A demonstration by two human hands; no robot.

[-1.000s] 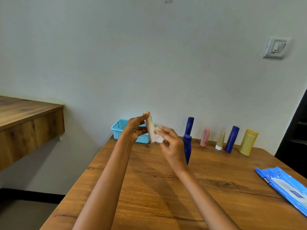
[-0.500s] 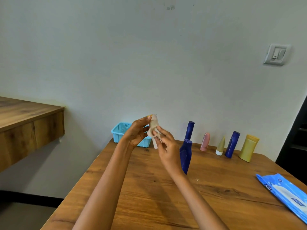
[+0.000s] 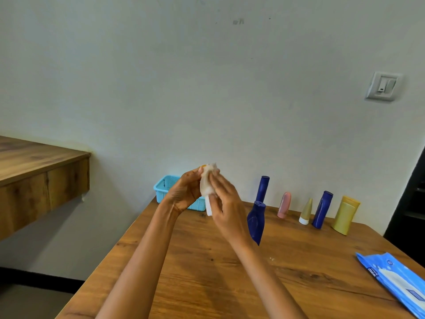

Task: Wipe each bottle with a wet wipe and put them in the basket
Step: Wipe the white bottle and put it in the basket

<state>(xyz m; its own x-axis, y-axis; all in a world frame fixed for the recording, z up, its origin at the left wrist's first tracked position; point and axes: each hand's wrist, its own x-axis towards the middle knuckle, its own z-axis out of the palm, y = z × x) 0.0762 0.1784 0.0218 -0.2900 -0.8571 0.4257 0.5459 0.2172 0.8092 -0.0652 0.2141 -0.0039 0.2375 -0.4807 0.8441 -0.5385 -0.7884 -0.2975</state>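
My left hand (image 3: pixel 184 192) grips a small white bottle (image 3: pixel 208 209) held up in the air above the table's far left. My right hand (image 3: pixel 226 203) presses a white wet wipe (image 3: pixel 207 180) around the bottle's upper part, so most of the bottle is hidden. A light blue basket (image 3: pixel 164 188) stands behind my hands by the wall; its inside is hidden. On the table stand two dark blue bottles (image 3: pixel 256 221) (image 3: pixel 262 188), a pink tube (image 3: pixel 284 205), a small olive tube (image 3: pixel 306 211), another dark blue bottle (image 3: pixel 322 209) and a yellow bottle (image 3: pixel 345 215).
A blue pack of wet wipes (image 3: pixel 395 280) lies at the right edge of the wooden table (image 3: pixel 207 284). A wooden shelf (image 3: pixel 34 178) juts out from the wall at the left. A wall switch (image 3: pixel 383 86) is at the upper right.
The bottle has been raised a little and turned more upright. My right hand has slid the wipe up over its top part.
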